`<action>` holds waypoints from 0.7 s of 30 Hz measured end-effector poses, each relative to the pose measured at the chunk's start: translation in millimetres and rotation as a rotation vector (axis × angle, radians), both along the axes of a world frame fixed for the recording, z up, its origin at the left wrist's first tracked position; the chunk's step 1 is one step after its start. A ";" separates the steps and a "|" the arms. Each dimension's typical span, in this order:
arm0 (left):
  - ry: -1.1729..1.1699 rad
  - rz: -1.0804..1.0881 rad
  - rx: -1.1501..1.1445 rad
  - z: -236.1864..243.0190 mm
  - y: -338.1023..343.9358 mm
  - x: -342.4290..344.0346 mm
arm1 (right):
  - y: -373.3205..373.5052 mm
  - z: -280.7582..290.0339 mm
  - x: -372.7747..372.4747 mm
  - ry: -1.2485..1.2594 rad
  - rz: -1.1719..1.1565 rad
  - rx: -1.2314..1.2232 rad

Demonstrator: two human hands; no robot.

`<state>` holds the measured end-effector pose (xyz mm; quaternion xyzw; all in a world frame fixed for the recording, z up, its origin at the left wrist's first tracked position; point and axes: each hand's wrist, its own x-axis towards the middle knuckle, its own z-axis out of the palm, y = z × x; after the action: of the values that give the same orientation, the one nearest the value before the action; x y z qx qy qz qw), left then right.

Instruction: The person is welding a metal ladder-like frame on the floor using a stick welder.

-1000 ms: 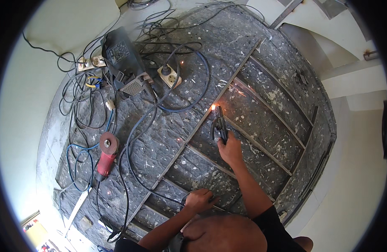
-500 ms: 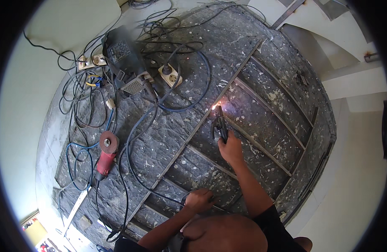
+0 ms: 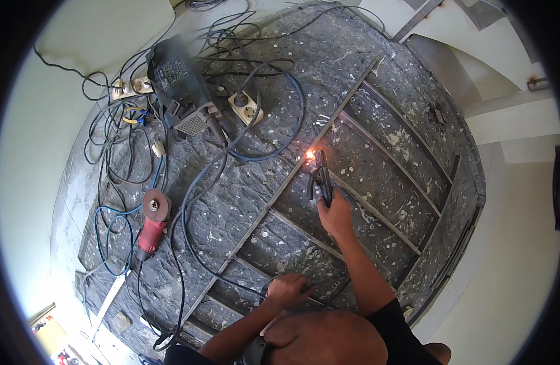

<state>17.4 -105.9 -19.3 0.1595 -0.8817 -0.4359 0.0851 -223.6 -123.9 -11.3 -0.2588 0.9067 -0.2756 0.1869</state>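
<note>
My right hand [image 3: 335, 214] is wrapped around the handle of a black welding electrode holder [image 3: 321, 177]. A bright orange glow sits just left of the holder's tip, on the long rail of a metal frame [image 3: 288, 177] where a crossbar meets it. The frame, a ladder of thin bars, lies flat on the dark, paint-spattered sheet [image 3: 280, 243]. My left hand [image 3: 287, 289] is closed low over the nearer crossbars, and a dark cable runs up to it. What its fingers hold is hidden.
A black welding machine [image 3: 181, 79] stands at the far left among tangled cables. Beside it lie a white socket block [image 3: 246, 109] and another power strip [image 3: 131, 87]. A red angle grinder [image 3: 151, 234] rests on the left. Loose metal bars [image 3: 459, 252] lie along the right edge.
The glow at the joint has turned from bluish-white to orange. The electrode holder has tilted slightly, with its tip a little further right. My left hand has barely moved.
</note>
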 end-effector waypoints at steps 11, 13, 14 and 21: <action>0.013 0.007 0.011 -1.9 0.6 0.3 | -0.5 -5.9 -0.9 0.002 0.026 0.032; -0.004 -0.017 0.014 -2.1 0.6 0.3 | -0.8 -6.9 -1.1 -0.007 0.012 0.076; 0.000 -0.001 0.006 -2.2 0.7 0.2 | -0.9 -7.2 -1.2 0.011 0.034 0.055; 0.017 0.014 0.016 -2.6 1.3 -0.1 | -0.7 -8.2 -0.6 0.023 0.048 0.031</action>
<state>17.3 -104.6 -21.9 0.1626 -0.8762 -0.4438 0.0943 -224.2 -124.7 -19.5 -0.2806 0.9065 -0.2540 0.1869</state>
